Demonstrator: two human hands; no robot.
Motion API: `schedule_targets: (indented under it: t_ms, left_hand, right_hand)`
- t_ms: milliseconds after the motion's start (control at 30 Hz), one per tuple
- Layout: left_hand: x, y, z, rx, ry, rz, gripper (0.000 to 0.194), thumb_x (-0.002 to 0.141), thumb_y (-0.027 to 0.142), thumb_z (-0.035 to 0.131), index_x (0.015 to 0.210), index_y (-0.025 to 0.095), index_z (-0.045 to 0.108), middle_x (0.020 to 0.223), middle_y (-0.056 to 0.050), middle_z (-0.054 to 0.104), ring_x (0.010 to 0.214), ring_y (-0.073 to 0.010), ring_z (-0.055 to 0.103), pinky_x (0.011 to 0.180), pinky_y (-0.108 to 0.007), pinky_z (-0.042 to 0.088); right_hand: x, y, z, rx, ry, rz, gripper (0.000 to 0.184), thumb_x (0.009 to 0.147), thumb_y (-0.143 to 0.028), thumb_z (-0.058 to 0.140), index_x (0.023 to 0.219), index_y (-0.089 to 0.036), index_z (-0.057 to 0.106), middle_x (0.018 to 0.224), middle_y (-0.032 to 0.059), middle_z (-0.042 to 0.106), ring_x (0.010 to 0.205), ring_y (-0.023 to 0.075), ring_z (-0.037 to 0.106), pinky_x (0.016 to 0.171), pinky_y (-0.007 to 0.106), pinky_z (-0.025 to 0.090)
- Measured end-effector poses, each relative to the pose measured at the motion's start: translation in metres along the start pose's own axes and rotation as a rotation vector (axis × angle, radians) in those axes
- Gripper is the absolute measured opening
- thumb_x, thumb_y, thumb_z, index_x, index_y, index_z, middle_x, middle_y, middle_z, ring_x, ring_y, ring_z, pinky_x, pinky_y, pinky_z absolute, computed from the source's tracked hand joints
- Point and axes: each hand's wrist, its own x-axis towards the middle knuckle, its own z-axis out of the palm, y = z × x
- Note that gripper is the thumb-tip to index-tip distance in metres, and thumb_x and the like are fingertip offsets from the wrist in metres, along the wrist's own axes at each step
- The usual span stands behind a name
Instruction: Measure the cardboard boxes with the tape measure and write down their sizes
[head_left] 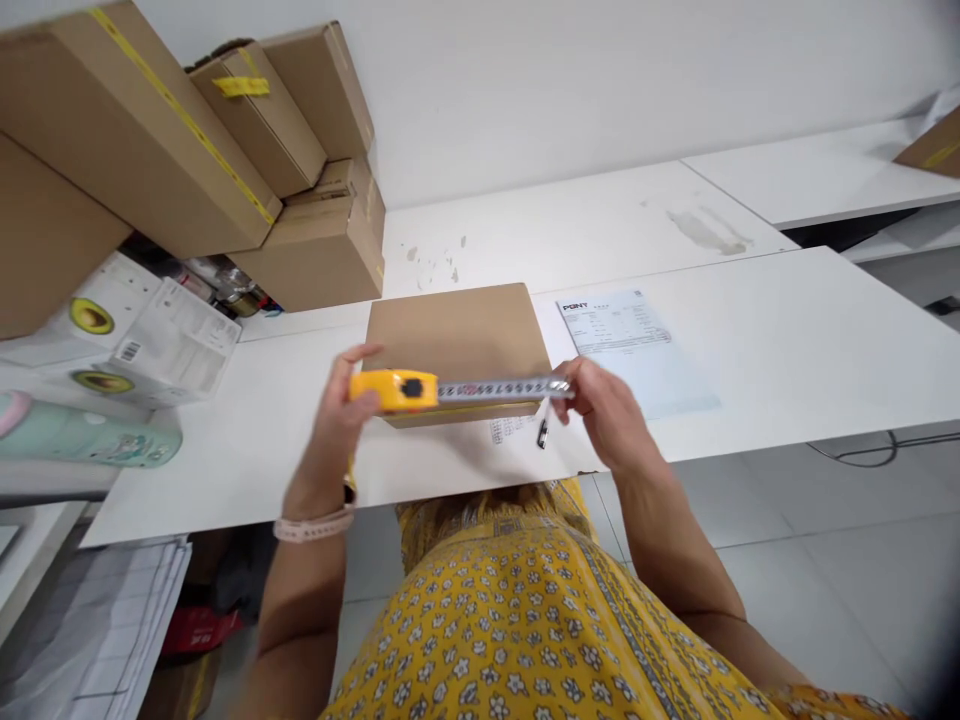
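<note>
My left hand (346,405) is closed around the yellow case of a tape measure (394,391). The silver blade runs out to the right, its black numbers facing up. At its metal end, the fingers of my right hand (600,405) pinch the tip. The stretched blade hangs over the near part of a brown cardboard box (457,330) lying on the white table. Below the blade, close to my right fingers, lies a black and white pen (543,430), partly covered. Small handwritten figures (511,427) mark the tabletop beside it.
A printed sheet in a clear bluish folder (637,350) lies right of the box. Stacked cartons (315,250), white boxes with avocado pictures (142,330) and a mint-green bottle (97,435) crowd the left side. The table's front edge (750,432) runs just before my body.
</note>
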Motion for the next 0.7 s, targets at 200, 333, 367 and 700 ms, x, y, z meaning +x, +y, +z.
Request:
schedule_targets:
  t_ms: [200,333,367,700]
  left_hand:
    - [0.058,-0.008,-0.1,0.056,0.113,-0.11,0.042,0.079,0.05,0.074,0.108,0.021,0.069,0.097,-0.005,0.075,0.074,-0.0179,0.067,0.053,-0.027,0.052]
    - [0.076,-0.026,-0.134,0.042,0.071,-0.163,0.033,0.081,0.047,0.075,0.098,0.02,0.068,0.085,-0.001,0.075,0.066,-0.0143,0.064,0.052,-0.025,0.051]
    - [0.077,-0.029,-0.136,0.036,0.071,-0.165,0.034,0.08,0.048,0.076,0.096,0.019,0.068,0.081,0.0,0.075,0.063,-0.0139,0.062,0.051,-0.025,0.05]
    - [0.073,-0.027,-0.11,0.017,0.089,-0.28,0.047,0.075,0.05,0.075,0.104,0.014,0.068,0.097,-0.01,0.075,0.078,-0.0205,0.067,0.062,-0.03,0.053]
  right_hand:
    - [0.074,0.021,-0.037,0.054,0.15,0.034,0.052,0.076,-0.067,0.075,0.067,-0.022,0.05,0.066,-0.0021,0.051,0.059,0.0109,0.043,0.053,0.026,0.037]
    - [0.103,0.04,-0.03,-0.07,0.121,0.091,0.052,0.077,-0.067,0.071,0.064,-0.022,0.051,0.066,-0.0017,0.052,0.06,0.0113,0.044,0.054,0.027,0.038]
    - [0.106,0.042,-0.027,-0.116,0.121,0.091,0.051,0.079,-0.066,0.069,0.064,-0.022,0.051,0.066,-0.0017,0.052,0.06,0.0116,0.045,0.055,0.027,0.038]
    - [0.107,0.033,-0.012,-0.534,0.073,0.07,0.05,0.09,-0.068,0.054,0.068,-0.023,0.048,0.071,-0.001,0.057,0.068,0.0158,0.05,0.063,0.03,0.037]
